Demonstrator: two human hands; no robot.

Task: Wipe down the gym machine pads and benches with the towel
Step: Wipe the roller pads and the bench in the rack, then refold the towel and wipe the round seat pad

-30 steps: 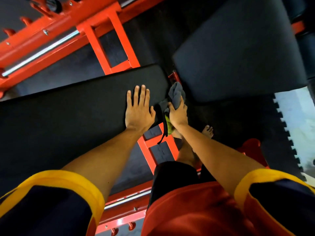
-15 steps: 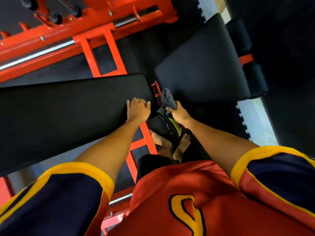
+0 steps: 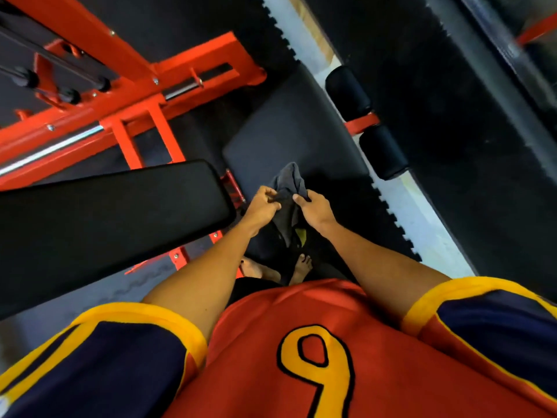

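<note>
The grey towel (image 3: 287, 179) is pinched between the left grip (image 3: 262, 205) and the right grip (image 3: 316, 208), both closed on it, and held up near the seat pad (image 3: 289, 137), just beside the bench (image 3: 105, 212), probably so that it can be refolded to a fresh face.

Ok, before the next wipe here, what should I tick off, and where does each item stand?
1. Towel held: ok, the left hand and right hand both pinch the towel with their fingers.
2. Towel spread for wiping: not ok, it hangs bunched between the hands.
3. Seat pad in front of the hands: ok, it lies just beyond the towel.
4. Long pad free of hands: ok, neither hand touches it.
5. Pads already clean: cannot tell, the dark surfaces show nothing either way.
</note>
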